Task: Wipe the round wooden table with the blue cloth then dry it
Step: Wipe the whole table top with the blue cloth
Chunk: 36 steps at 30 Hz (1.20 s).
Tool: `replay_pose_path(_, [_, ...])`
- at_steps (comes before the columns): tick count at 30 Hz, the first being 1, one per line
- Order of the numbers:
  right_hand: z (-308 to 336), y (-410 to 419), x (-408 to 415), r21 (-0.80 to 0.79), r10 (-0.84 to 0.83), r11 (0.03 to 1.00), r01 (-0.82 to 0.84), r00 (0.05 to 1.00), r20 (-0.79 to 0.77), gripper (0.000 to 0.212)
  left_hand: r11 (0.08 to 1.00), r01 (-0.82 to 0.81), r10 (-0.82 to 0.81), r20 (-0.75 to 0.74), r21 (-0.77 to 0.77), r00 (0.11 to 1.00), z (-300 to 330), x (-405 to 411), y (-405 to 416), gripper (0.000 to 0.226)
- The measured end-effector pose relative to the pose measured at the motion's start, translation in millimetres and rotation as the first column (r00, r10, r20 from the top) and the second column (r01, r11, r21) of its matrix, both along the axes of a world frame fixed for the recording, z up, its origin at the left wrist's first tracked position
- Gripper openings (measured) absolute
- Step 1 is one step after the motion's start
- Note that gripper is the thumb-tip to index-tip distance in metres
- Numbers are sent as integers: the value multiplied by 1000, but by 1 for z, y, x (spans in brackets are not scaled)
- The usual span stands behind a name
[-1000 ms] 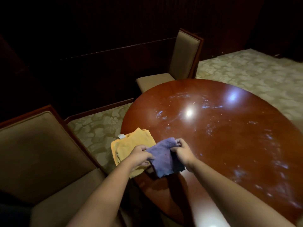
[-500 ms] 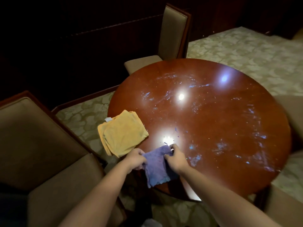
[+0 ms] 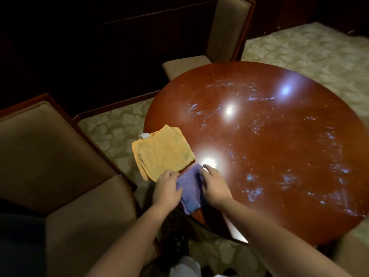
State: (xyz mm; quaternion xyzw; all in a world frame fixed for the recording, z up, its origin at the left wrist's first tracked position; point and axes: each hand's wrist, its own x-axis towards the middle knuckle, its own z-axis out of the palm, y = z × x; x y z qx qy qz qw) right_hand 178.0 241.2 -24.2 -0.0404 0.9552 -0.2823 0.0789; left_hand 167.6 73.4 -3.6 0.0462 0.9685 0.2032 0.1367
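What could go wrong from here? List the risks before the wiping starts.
1. The yellow cloth overhangs the table edge; a sweep by the left hand might knock it off.
2. The blue cloth is bunched between both hands at the near rim, partly off the table; wiping like that may cover little surface.
3. Wet streaks spread to the far side; the right hand may miss those.

1. Dim room; the far-left wall (image 3: 99,47) is nearly black.
2. Three glare spots shine on the glossy table (image 3: 279,146).
3. Wet smears glint bluish.
4. Wide-angle bending at the edges; slightly soft overall.
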Motion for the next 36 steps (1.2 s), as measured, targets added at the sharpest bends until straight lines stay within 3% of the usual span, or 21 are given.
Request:
replay_pose_path(2, [-14, 1, 2, 106, 169, 980, -170, 985, 17, 57, 983, 183, -184, -40, -24, 982, -7, 5, 0, 39])
replay_pose_path(4, [-25, 3, 1, 216, 246, 942, -257, 966, 77, 54, 955, 284, -282, 29, -88, 959, -18, 9, 0, 49])
replay_pose_path(8, [-30, 8, 0, 371, 307, 874, -314, 948, 79, 59, 866, 345, -345, 68, -361, 936, -36, 19, 3, 56])
replay_pose_path(13, [-31, 10, 25, 416, 331, 825, -382, 924, 193, 71, 801, 402, -443, 13, -444, 897, -42, 35, -3, 81])
replay_pose_path(17, [-35, 8, 6, 469, 306, 815, -339, 940, 148, 70, 802, 394, -413, 60, -449, 909, -36, 23, -3, 59])
replay_pose_path(21, [-31, 8, -10, 503, 375, 776, -381, 920, 117, 87, 815, 350, -363, 62, -462, 930, -33, 16, 0, 59])
replay_pose_path(26, [-37, 8, 16, 437, 357, 811, -389, 921, 158, 73, 792, 371, -377, 88, -485, 922, -34, 41, 5, 61])
replay_pose_path(31, [-30, 10, -10, 499, 406, 758, -420, 903, 142, 83, 806, 339, -333, 100, -485, 937, -29, 22, 7, 62])
replay_pose_path(36, [-35, 15, -3, 474, 464, 720, -507, 859, 215, 61, 800, 357, -338, 131, -483, 932, -27, 26, 5, 62])
